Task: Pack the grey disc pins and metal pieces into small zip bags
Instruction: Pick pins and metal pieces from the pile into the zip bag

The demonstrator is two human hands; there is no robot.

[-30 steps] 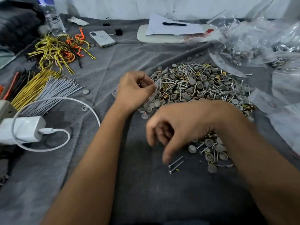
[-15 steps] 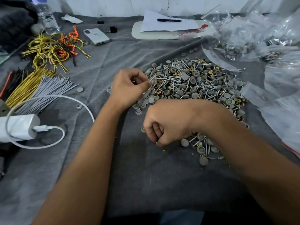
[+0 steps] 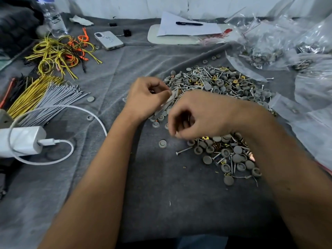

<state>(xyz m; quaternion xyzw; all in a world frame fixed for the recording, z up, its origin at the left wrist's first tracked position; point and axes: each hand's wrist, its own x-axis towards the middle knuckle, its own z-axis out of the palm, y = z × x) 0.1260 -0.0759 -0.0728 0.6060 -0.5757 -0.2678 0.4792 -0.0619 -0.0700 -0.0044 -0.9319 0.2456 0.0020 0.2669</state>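
A small clear zip bag point(image 3: 169, 102) is pinched between the thumb and curled fingers of the left hand point(image 3: 146, 97), its mouth tilted toward 3 o'clock, at the 9 o'clock edge of the large heap of grey disc pins and metal pieces point(image 3: 221, 82). The bag is transparent and creased; what it contains cannot be made out. Just at 4 o'clock of the bag, the right hand point(image 3: 199, 116) hovers with fingers curled inward, thin metal pins point(image 3: 188, 118) showing between them, and its fingertips point(image 3: 177, 133) blurred. The heap mixes round grey caps, silver nails and screws, and small brass-coloured clips. A smaller cluster of the same parts point(image 3: 231, 155) lies at 5 o'clock of the right hand, partly under the forearm, with one loose screw point(image 3: 184, 150) and a lone grey cap point(image 3: 162, 143) just beside it. All rest on a grey cloth-covered surface point(image 3: 161, 194). At 1 to 3 o'clock, clear plastic bags point(image 3: 280, 49) hold more packed parts. At 9 to 10 o'clock lie bundled yellow and grey cable ties point(image 3: 45, 94), tangled yellow, orange and black wires point(image 3: 61, 53), and a white charger with its cable point(image 3: 23, 141). At 12 o'clock sit a white phone point(image 3: 108, 40) and a pen point(image 3: 188, 23) on paper point(image 3: 188, 30).
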